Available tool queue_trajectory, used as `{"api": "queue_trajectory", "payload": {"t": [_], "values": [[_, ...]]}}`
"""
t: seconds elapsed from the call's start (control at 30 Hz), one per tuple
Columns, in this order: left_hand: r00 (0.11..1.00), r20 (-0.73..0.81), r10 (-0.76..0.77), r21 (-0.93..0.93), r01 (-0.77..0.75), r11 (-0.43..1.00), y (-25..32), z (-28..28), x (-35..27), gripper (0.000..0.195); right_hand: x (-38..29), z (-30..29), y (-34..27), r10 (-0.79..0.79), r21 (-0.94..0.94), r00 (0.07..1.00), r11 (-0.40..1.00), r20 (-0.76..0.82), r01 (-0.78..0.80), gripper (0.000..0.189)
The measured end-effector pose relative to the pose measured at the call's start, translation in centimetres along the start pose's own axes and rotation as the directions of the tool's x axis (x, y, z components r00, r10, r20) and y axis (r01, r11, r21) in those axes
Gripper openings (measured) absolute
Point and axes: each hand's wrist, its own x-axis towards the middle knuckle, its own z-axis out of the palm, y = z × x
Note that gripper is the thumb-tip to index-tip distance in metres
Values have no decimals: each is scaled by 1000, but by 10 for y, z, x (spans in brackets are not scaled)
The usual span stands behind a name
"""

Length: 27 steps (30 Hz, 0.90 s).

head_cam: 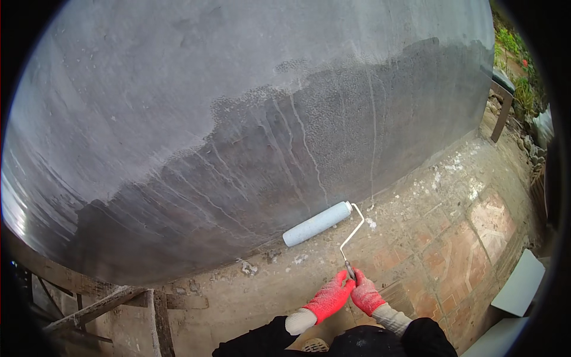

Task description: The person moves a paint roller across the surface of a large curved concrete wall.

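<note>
A paint roller (pixel 319 223) with a pale blue sleeve and a bent white wire frame reaches out in front of me, near the foot of a grey wall (pixel 232 178). Its dark handle (pixel 351 271) is gripped by my right hand (pixel 366 293). My left hand (pixel 331 293) also closes around the handle from the other side; its exact grip is partly hidden. Both hands wear red coated gloves with pale cuffs. The wall's lower part is dark and wet-looking, with pale drips running down it, while its upper part is lighter.
Wooden beams (pixel 158 319) form a frame at lower left. The concrete floor (pixel 214 321) bears white splashes and some patterned tiles (pixel 459 254). Pale flat panels (pixel 519 283) lie at lower right. A brown-legged stand (pixel 503 116) and plants (pixel 508 42) are at the far right.
</note>
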Motion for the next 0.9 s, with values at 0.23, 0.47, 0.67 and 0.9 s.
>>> {"api": "queue_trajectory", "payload": {"t": [0.23, 0.47, 0.67, 0.9], "values": [[974, -214, 69, 53, -59, 997, -9, 2, 2, 69, -6, 21, -4, -30, 231, 1000, 972, -10, 31, 61], [886, -438, 149, -231, -272, 934, 22, -22, -5, 59, -16, -37, -115, -269, 195, 958, 939, -97, 283, 63], [698, -597, 395, -212, -612, 762, 102, -78, -50, 46, 11, -105, -232, -642, 114, 664, 681, -382, 724, 64], [538, -603, 589, -178, -811, 558, 136, -108, -107, 44, -36, -160, -312, -556, 142, 718, 741, -419, 656, 52]]}}
